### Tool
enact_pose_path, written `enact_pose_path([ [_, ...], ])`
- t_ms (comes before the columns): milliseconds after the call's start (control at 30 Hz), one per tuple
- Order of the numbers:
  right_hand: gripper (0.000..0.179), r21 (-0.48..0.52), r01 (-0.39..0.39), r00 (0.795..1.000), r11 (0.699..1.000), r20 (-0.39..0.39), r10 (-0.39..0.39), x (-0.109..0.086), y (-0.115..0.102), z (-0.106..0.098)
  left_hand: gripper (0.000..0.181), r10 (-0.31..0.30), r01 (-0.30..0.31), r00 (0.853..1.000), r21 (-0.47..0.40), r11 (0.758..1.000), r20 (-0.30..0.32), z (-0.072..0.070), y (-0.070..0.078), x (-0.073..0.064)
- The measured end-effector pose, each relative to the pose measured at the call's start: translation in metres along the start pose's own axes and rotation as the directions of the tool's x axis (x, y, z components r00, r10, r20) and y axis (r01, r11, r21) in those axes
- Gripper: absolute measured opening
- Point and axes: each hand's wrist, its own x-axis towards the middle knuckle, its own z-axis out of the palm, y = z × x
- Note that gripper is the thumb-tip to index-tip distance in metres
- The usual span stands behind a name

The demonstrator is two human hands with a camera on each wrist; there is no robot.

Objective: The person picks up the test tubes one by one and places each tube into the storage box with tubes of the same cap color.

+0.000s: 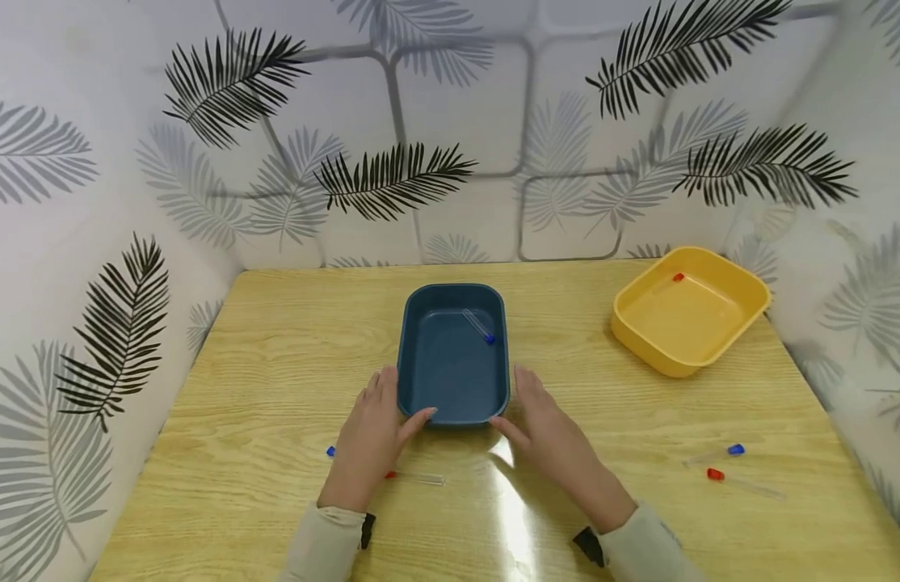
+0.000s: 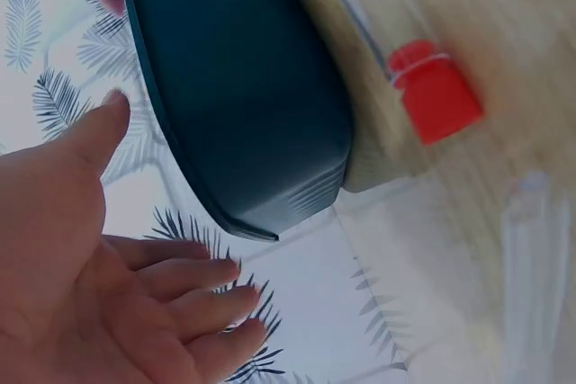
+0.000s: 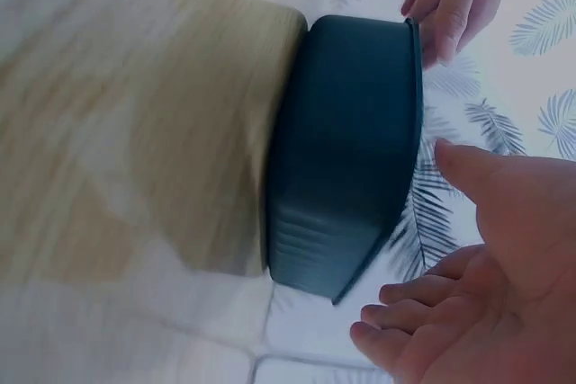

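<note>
A dark blue plastic bin (image 1: 453,372) sits mid-table with a clear blue-capped tube (image 1: 479,326) lying inside. At its near left corner is my left hand (image 1: 373,424), fingers extended along the side and thumb by the front rim. My right hand (image 1: 555,444) mirrors it at the near right corner. Both wrist views show relaxed fingers, with thumb and fingertips close to the bin's rim and not curled round it. Beside my left wrist lies a red-capped clear tube (image 1: 421,478), its cap partly hidden. A blue cap (image 1: 330,452) shows on the other side of that wrist.
A yellow bin (image 1: 642,343) stands at the back right, with a red cap (image 1: 679,277) visible inside. On the table's right lie a blue-capped tube (image 1: 735,449) and a red-capped tube (image 1: 716,474). A leaf-patterned covering (image 1: 457,105) rises behind the table's far edge.
</note>
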Motion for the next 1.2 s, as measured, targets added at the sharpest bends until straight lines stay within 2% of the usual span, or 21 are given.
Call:
enact_pose_path([
  [133, 0.079, 0.031, -0.07, 0.998, 0.997, 0.003, 0.07, -0.006, 0.012, -0.02, 0.078, 0.042, -0.043, 0.999, -0.046, 0.998, -0.025, -0.006, 0.015, 0.008],
  [233, 0.079, 0.021, -0.123, 0.992, 0.992, -0.007, 0.123, -0.011, 0.03, -0.041, 0.074, 0.114, -0.117, 0.993, -0.087, 0.989, -0.039, -0.009, 0.033, 0.016],
  [400, 0.078, 0.001, -0.17, 0.983, 0.985, -0.07, 0.17, -0.021, 0.065, -0.077, 0.073, 0.246, -0.247, 0.969, -0.077, 0.966, -0.033, -0.011, 0.071, 0.032],
  [500, 0.077, -0.007, -0.2, 0.974, 0.98, -0.107, 0.198, -0.029, 0.083, -0.099, 0.073, 0.324, -0.323, 0.946, -0.053, 0.945, 0.001, -0.01, 0.097, 0.042],
  [567, 0.077, -0.011, -0.226, 0.968, 0.974, -0.113, 0.224, -0.032, 0.093, -0.114, 0.073, 0.378, -0.377, 0.926, -0.035, 0.926, 0.022, -0.01, 0.116, 0.048],
  [700, 0.079, -0.031, -0.28, 0.956, 0.96, -0.103, 0.275, -0.037, 0.112, -0.142, 0.074, 0.491, -0.49, 0.871, -0.021, 0.871, 0.027, -0.008, 0.156, 0.058],
  [800, 0.079, -0.055, -0.306, 0.949, 0.95, -0.101, 0.299, -0.036, 0.131, -0.159, 0.076, 0.549, -0.549, 0.835, 0.001, 0.836, 0.026, -0.006, 0.182, 0.067],
  [900, 0.079, -0.08, -0.322, 0.943, 0.943, -0.114, 0.312, -0.034, 0.152, -0.174, 0.077, 0.575, -0.576, 0.817, 0.04, 0.816, 0.042, -0.003, 0.203, 0.077],
  [1000, 0.077, -0.098, -0.344, 0.935, 0.934, -0.125, 0.331, -0.031, 0.171, -0.187, 0.079, 0.588, -0.591, 0.806, 0.099, 0.8, 0.059, 0.003, 0.22, 0.088],
  [1200, 0.08, -0.084, -0.395, 0.919, 0.915, -0.059, 0.391, -0.022, 0.197, -0.209, 0.082, 0.584, -0.594, 0.804, 0.209, 0.777, 0.113, 0.022, 0.246, 0.108],
])
